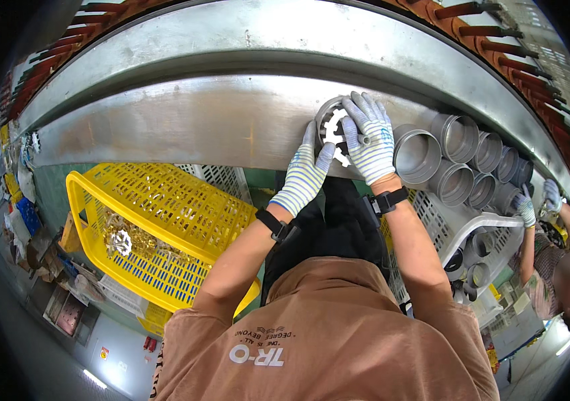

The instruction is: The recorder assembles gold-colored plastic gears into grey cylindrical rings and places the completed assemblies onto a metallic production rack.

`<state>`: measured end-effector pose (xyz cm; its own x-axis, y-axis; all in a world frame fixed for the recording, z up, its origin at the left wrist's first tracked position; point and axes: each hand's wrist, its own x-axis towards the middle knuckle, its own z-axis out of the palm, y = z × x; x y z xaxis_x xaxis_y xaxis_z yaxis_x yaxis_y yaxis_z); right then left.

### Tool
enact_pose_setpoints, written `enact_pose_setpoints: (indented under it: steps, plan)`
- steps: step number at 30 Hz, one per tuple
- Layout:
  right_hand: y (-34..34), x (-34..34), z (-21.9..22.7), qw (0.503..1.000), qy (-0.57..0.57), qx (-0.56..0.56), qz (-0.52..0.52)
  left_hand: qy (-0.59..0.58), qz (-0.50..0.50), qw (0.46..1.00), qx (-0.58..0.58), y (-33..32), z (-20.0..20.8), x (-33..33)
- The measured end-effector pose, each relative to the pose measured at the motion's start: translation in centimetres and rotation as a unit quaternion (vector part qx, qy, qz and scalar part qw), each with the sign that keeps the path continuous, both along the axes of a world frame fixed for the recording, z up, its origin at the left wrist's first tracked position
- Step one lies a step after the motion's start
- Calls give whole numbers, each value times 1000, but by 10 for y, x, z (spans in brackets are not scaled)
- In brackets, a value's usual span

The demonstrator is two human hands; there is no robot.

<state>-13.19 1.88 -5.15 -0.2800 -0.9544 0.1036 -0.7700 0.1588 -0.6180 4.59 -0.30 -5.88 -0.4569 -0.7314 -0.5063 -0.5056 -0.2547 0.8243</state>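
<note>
A short grey cylinder [325, 111] stands on the metal bench between my hands, its open end facing up. In its mouth sits a pale toothed ring [332, 127], partly covered by my fingers. My left hand [307, 172], in a striped grey-white glove, grips the near left side of the cylinder with thumb and fingers. Over the right side lies my right hand [371, 137], gloved alike, its fingers bent across the rim. A small round grey end [364, 140] shows by the right fingers; I cannot make out what it is.
Several grey cylinders [417, 157] stand on the bench at the right. A yellow basket [164, 194] with shiny toothed rings [119, 243] is at my left. A grey crate [462, 230] of cylinders stands right. Another person's gloved hand [525, 206] works at far right.
</note>
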Motion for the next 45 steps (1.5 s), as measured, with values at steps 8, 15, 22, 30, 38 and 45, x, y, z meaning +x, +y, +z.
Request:
enact_pose_setpoints:
  steps: [8, 15, 22, 30, 38, 45]
  plan:
    - [-4, -3, -12, 999, -5, -32, -2, -9, -6, 999, -36, 5, -9, -6]
    - [-9, -6, -19, 999, 10, -47, 7, -23, 6, 1000, -18, 4, -14, -14]
    - [-5, -15, -14, 1000, 22, -18, 8, -72, 21, 997, 9, 4, -7, -37]
    - [9, -4, 32, 968, -240, -11, -70, 287, 246, 871, 313, -3, 51, -17]
    - [-2, -25, 166, 972, -120, 175, 102, 143, 98, 978, -114, -46, 199, -11]
    - [-78, -65, 177, 997, 74, -3, -16, 63, 124, 867, -478, -67, 266, 36]
